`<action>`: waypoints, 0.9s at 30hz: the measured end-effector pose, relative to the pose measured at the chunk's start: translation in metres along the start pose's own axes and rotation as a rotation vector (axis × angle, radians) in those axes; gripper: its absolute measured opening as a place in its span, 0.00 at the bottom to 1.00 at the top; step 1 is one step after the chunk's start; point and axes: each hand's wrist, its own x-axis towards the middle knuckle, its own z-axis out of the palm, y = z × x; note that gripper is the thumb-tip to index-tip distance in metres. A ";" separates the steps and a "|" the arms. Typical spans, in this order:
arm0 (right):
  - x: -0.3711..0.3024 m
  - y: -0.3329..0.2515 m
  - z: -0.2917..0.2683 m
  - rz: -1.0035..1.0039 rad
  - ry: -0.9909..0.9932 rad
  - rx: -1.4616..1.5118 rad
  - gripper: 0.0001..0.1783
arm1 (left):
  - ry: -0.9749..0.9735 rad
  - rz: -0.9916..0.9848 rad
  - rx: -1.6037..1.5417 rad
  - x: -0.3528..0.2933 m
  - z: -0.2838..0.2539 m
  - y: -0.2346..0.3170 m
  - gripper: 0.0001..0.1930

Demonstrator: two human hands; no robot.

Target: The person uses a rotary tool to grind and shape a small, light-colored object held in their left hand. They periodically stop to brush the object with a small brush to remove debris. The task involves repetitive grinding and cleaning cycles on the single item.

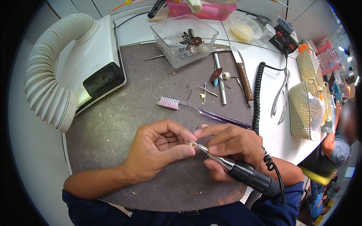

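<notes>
Between the thumb and fingertips of my left hand (151, 152) is a small cream tooth-like piece (192, 144) with a dark spot in it. My right hand (241, 145) grips a rotary handpiece (250, 175), black at the body and silver at the nose. The handpiece's tip reaches the small piece; the fingers partly hide whether it touches. Both hands meet over the grey-brown work mat (113, 132). Just beyond them lies a toothbrush (207, 112) with a clear purple handle and pale pink bristles.
A clear bin (181, 56) of burs and discs stands behind scattered tools, among them a wooden-handled knife (243, 73). A coiled black cord (258, 98) runs down the right, near pliers (281, 96) and baskets (301, 113). A ribbed suction hose (47, 67) arches at left. Another person (335, 143) sits far right.
</notes>
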 end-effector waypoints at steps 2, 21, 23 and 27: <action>0.000 0.000 0.000 -0.005 -0.005 0.001 0.13 | -0.002 0.001 0.003 0.000 0.000 0.000 0.13; 0.001 -0.001 0.000 0.001 -0.008 0.005 0.12 | -0.006 -0.003 -0.002 0.000 0.000 0.000 0.13; 0.002 -0.001 0.000 -0.004 -0.012 0.007 0.12 | -0.006 0.001 -0.002 0.000 0.001 0.000 0.13; 0.002 0.000 0.000 -0.013 -0.015 0.010 0.13 | -0.008 0.001 0.004 0.000 0.001 0.001 0.13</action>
